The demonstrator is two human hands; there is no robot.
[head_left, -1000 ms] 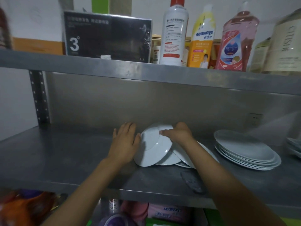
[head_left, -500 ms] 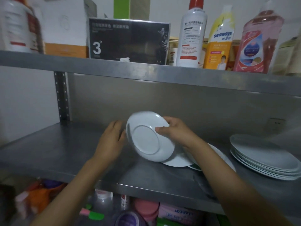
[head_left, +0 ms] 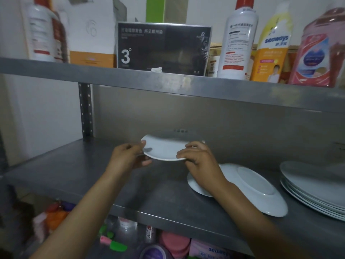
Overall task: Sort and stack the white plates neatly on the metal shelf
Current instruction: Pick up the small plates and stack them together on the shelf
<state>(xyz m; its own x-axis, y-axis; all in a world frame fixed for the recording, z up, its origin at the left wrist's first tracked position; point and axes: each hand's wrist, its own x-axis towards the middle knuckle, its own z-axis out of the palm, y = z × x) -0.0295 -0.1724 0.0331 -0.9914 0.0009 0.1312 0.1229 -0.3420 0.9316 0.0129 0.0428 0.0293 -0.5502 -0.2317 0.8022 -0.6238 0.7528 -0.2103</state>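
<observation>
A small white plate (head_left: 165, 149) hangs nearly level, right side up, a little above the metal shelf (head_left: 93, 176). My left hand (head_left: 128, 158) pinches its left rim and my right hand (head_left: 197, 159) grips its right rim. Just right of my right wrist, a larger white plate (head_left: 255, 189) lies upside down, leaning on another plate (head_left: 196, 187) beneath it. At the far right sits a neat stack of several large white plates (head_left: 315, 191).
The upper shelf (head_left: 168, 81) hangs low over the work space and carries a black box (head_left: 164, 47) and several detergent bottles (head_left: 239, 38). A perforated upright (head_left: 85, 111) stands at the back left. Bottles and packets crowd the shelf below (head_left: 149, 238).
The small plate, tilted on edge with its underside toward me before, has been turned level and carried left, away from the overturned plates. Both hands moved with it.
</observation>
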